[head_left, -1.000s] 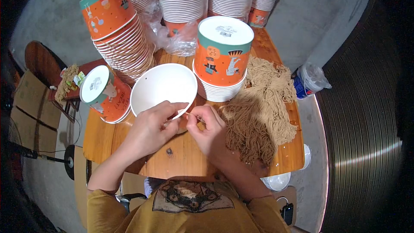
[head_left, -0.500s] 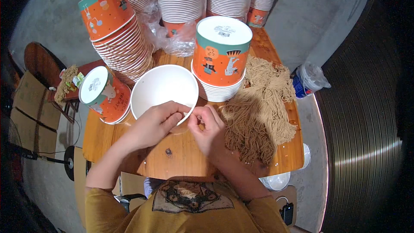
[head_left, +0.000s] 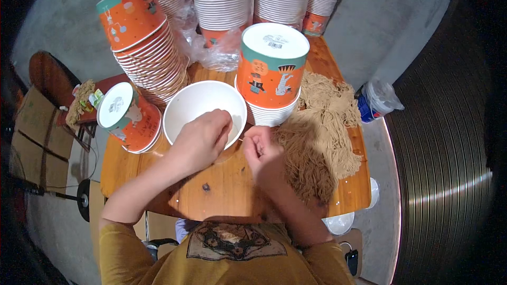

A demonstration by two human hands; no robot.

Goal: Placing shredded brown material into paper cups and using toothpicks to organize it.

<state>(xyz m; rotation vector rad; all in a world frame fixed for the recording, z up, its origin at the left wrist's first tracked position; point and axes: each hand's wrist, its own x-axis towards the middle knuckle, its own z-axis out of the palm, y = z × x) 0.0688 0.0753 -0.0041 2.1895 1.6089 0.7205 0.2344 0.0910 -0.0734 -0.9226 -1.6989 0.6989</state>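
Observation:
A white-lined paper bucket stands mouth up before me. My left hand reaches over its near rim, fingers curled together inside the mouth; what they pinch is hidden. Just right of the rim, my right hand is closed in a pinch, with a thin pale bit showing at its fingertips, too small to name for sure. Behind my right hand is an upside-down stack of orange and green paper buckets. A heap of tan cords lies to its right.
At the left, a tilted stack of buckets has tan cords hanging along it, with more upturned buckets in front. Tall bucket stacks in clear plastic line the back of the wooden table. A blue pail stands beyond the right edge.
My hands have drawn apart: the left has moved up into the bucket's mouth, the right slightly to the right. The bucket has shifted a little to the right.

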